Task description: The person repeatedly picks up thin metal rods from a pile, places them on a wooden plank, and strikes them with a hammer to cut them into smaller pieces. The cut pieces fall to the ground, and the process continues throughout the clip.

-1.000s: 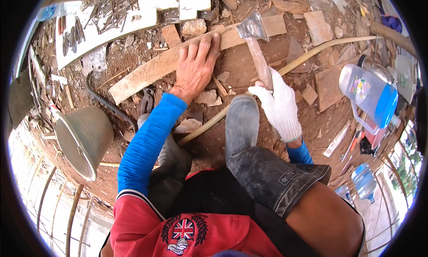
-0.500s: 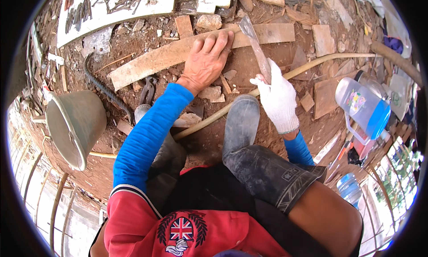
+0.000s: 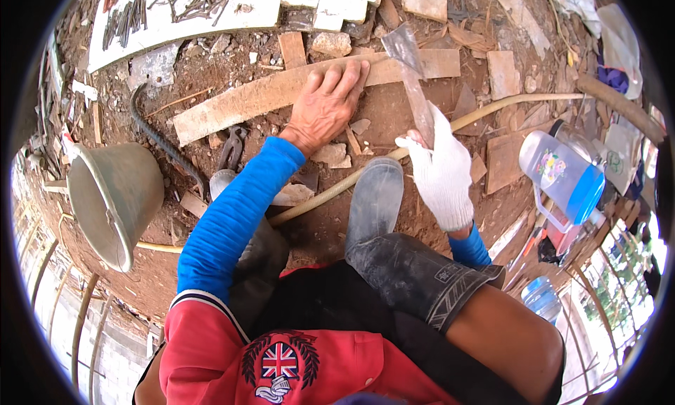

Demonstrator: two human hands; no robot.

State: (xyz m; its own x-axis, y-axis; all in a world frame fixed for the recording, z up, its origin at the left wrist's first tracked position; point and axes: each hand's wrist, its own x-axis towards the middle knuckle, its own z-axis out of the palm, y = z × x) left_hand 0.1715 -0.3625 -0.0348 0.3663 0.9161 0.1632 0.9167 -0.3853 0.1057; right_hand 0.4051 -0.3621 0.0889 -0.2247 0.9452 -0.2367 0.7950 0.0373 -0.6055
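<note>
A long, thin wooden board (image 3: pixel 246 104) lies across the reddish dirt before me, looking curved in this wide view. My bare left hand (image 3: pixel 325 108) presses on its middle, the fingers bent over the far edge. In a white knit glove, my right hand (image 3: pixel 441 169) is closed round the handle of a hatchet-like tool (image 3: pixel 415 78). The flat grey metal blade points away from me and overlaps the board just right of my left fingers. Whether blade and wood touch, I cannot tell. Near my left forearm lie pincers (image 3: pixel 230 148).
A grey bucket (image 3: pixel 140 187) lies tipped at the left beside a dark bent bar (image 3: pixel 158 138). Sorted metal rods rest on a white sheet (image 3: pixel 246 22). A bamboo pole (image 3: pixel 337 187) runs past my boot (image 3: pixel 376 201). A blue-lidded jug (image 3: pixel 559 169) stands right, amid wood scraps.
The tool's blade has turned, showing more of its flat face, and has dropped slightly nearer the board with my right hand. My left hand keeps its place on the board.
</note>
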